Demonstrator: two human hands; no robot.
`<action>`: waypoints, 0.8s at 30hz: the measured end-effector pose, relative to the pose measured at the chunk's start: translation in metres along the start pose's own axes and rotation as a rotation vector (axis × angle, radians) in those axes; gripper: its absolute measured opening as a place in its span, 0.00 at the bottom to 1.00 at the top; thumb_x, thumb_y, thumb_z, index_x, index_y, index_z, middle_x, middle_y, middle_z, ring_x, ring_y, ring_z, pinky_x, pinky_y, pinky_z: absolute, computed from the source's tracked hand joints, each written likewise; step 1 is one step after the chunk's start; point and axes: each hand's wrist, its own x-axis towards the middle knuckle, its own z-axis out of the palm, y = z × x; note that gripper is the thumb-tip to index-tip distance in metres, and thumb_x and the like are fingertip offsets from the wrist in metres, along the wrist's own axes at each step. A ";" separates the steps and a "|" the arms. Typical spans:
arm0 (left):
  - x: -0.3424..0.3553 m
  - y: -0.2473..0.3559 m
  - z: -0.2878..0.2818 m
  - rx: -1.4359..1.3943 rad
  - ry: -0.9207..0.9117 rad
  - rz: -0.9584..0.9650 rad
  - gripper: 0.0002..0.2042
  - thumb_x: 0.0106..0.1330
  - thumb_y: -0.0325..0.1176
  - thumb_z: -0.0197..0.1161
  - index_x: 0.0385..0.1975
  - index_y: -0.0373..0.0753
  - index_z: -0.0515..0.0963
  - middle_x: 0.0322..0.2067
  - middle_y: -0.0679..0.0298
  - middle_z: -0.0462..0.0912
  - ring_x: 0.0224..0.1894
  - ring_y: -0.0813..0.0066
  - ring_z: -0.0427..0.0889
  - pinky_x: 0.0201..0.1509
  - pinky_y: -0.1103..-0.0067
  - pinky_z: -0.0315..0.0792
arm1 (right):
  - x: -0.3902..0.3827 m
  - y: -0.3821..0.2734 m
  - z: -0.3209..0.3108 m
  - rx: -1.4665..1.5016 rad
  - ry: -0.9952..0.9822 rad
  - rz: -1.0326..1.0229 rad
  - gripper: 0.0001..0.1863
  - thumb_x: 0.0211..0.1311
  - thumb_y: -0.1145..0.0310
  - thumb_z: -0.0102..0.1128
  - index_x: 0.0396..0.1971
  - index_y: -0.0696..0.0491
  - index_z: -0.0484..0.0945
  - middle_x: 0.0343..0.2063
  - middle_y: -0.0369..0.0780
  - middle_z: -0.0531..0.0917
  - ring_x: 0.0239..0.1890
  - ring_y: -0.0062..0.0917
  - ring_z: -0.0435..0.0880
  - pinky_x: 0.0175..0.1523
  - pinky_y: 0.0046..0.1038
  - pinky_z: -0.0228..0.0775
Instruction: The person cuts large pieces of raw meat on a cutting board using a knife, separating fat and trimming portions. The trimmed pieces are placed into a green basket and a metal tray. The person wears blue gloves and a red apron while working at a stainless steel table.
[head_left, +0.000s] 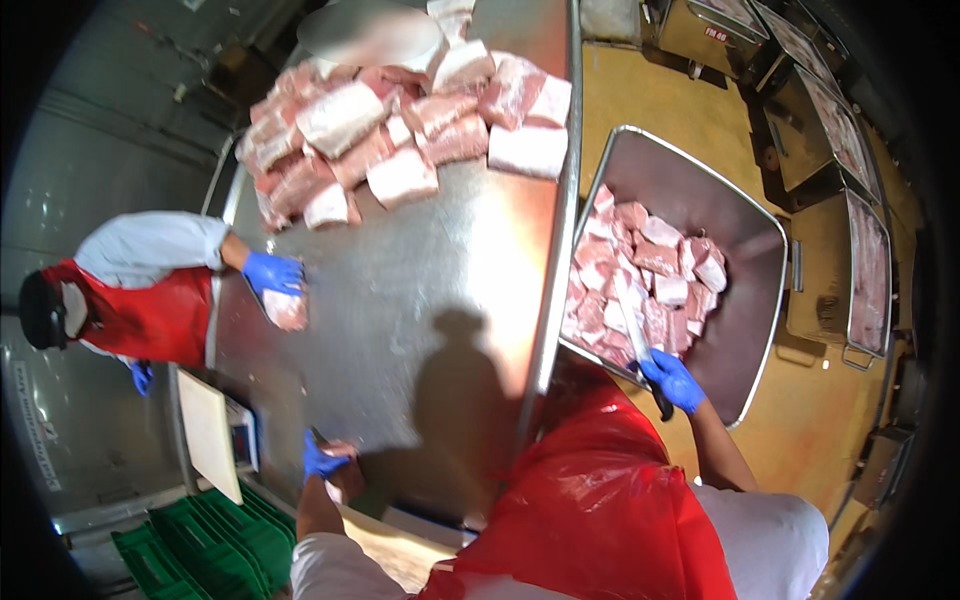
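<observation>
My right hand [673, 381], in a blue glove, is closed round the dark handle of a knife [630, 318]. The blade points away from me over a large metal bin [740, 190], which holds many cut chunks of pink and white meat [655, 262]. Out to the left, my left hand [323, 457], also gloved in blue, grips a piece of meat [346, 482] at the near end of the steel table [400, 270]. The fingers partly hide that piece.
Large slabs of meat [400, 130] are piled on the table's far end. Across the table, a co-worker's blue-gloved hand [275, 272] rests on another meat piece [287, 310]. Green crates [210, 545] and a white board [208, 430] are at left; filled metal bins [815, 130] line the right.
</observation>
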 end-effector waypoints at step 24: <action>-0.053 0.321 0.025 -0.164 0.328 0.035 0.59 0.37 0.50 0.84 0.71 0.37 0.55 0.57 0.44 0.78 0.59 0.50 0.80 0.61 0.61 0.75 | 0.036 0.041 0.006 0.271 -0.034 -0.151 0.12 0.76 0.59 0.54 0.46 0.52 0.78 0.40 0.34 0.85 0.37 0.16 0.79 0.45 0.24 0.76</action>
